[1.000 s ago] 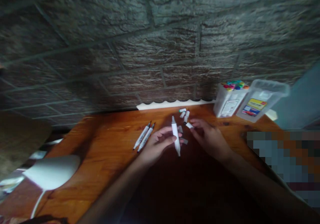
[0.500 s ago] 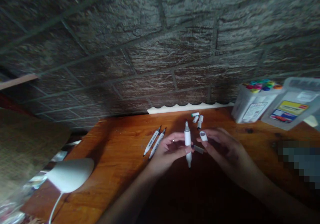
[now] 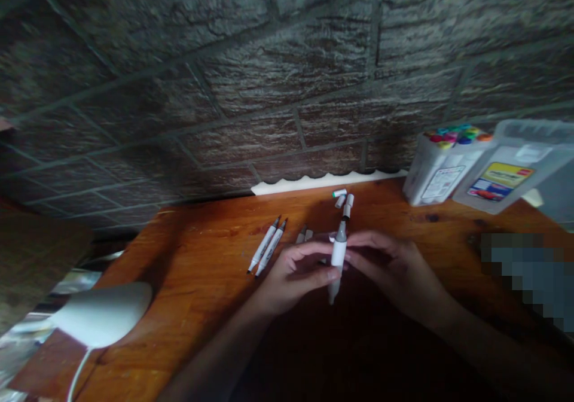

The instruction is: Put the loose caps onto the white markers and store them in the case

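A white double-ended marker [image 3: 339, 257] stands nearly upright between my hands, its grey tip pointing away from me. My left hand [image 3: 298, 273] grips its middle, and the fingertips of my right hand [image 3: 385, 267] press against it from the other side. Two slim markers [image 3: 266, 246] lie side by side on the wooden table [image 3: 201, 252], left of my left hand. Several small white marker caps [image 3: 343, 200] lie just beyond the marker. Two grey-tipped pieces [image 3: 304, 234] are partly hidden behind my left fingers.
A white marker box [image 3: 442, 171] with coloured ends and a clear plastic case [image 3: 497, 168] stand at the back right. A white scalloped strip [image 3: 323, 182] runs along the brick wall [image 3: 287, 73]. A white corded object [image 3: 103, 315] sits at the left edge.
My hands have closed together around the marker. The white cap held in my right hand earlier no longer shows clearly. The view has shifted slightly.
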The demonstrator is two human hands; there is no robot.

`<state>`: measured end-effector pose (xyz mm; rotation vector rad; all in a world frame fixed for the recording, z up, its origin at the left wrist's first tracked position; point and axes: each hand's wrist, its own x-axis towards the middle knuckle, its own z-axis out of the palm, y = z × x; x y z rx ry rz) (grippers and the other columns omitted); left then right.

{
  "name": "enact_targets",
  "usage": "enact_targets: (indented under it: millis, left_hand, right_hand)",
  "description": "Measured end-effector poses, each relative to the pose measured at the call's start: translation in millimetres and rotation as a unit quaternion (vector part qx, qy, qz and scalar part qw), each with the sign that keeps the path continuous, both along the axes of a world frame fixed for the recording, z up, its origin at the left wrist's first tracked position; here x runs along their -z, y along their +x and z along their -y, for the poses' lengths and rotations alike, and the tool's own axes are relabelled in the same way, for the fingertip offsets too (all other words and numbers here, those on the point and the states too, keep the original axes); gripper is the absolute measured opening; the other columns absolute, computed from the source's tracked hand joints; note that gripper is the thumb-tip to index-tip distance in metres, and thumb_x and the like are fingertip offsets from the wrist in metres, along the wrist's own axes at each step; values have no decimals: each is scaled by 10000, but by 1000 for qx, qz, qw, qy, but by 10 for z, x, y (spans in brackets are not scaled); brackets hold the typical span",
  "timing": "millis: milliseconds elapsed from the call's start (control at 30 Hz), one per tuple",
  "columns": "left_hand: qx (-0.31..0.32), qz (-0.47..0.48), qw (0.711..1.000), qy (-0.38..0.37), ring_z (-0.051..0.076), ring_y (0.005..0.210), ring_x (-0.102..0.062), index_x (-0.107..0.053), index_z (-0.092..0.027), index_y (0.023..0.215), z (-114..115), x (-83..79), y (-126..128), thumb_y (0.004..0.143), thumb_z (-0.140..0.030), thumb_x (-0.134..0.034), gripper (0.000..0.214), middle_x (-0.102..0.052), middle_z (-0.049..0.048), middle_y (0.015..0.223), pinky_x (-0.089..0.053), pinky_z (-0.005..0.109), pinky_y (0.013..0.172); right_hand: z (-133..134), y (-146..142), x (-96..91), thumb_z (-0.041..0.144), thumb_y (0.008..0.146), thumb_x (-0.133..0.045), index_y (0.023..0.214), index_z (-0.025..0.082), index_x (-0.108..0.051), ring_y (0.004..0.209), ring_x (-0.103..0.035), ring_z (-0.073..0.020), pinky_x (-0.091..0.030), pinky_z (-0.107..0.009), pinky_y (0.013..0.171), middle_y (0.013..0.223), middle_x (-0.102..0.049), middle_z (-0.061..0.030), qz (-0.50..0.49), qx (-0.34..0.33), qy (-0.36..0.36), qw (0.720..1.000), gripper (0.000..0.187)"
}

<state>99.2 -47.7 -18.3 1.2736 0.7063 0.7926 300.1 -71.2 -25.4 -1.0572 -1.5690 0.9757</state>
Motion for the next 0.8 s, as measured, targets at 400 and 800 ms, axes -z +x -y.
enact_targets:
  millis: [400,800]
  left_hand:
    - [-89,-21,986,139,220,1153,-642,-758,-193,1014,19,84,125,818,-166,-752,198,-702,88,1188,-542,318,964]
    - [-109,-22,993,39,153,773,-713,-521,-185,994,51,42,117,864,-246,-723,248,-756,93,1064,-546,228,617]
  right_hand:
    - [-8,-2,-98,340,899,-661,986,257,-713,909,-729,-154,-584,-249,806,1019,-769,-11,-107,-5,-80,991,131]
    - [-79,178,-267,420,932,-528,1022,276,-659,547,-641,-151,-450,-253,403,973,-778,-60,-257,44,-122,958,215]
